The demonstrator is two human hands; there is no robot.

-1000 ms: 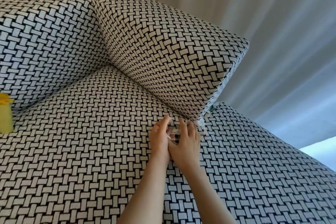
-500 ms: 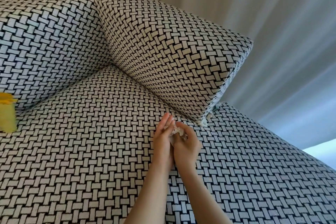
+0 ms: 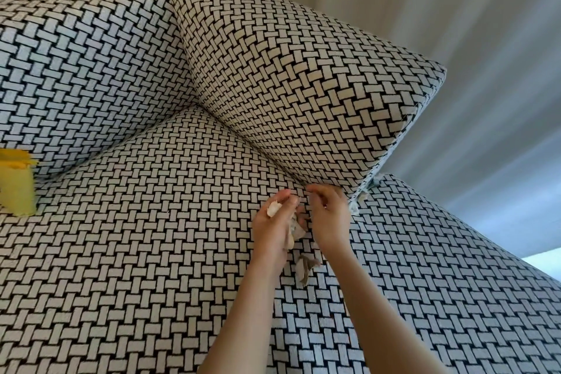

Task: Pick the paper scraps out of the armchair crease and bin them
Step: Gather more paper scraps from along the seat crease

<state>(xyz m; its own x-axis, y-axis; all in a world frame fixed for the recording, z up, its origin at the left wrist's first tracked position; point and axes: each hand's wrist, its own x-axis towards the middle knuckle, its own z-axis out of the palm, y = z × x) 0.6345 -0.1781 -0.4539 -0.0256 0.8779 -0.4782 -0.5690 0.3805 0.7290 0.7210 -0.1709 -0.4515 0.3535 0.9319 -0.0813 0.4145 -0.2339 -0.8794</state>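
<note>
Nearest, a loose scrap shows against the seat cushion between the forearms. The left hand grips crumpled scraps. The right hand is curled beside the crease; whether it holds anything cannot be told. White shreds protrude at the crease's front end, under the armrest. A yellow container stands at the cushion's left edge.

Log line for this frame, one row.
left hand: holds scraps | right hand: by crease, grip unclear | loose scrap: below hands
</note>
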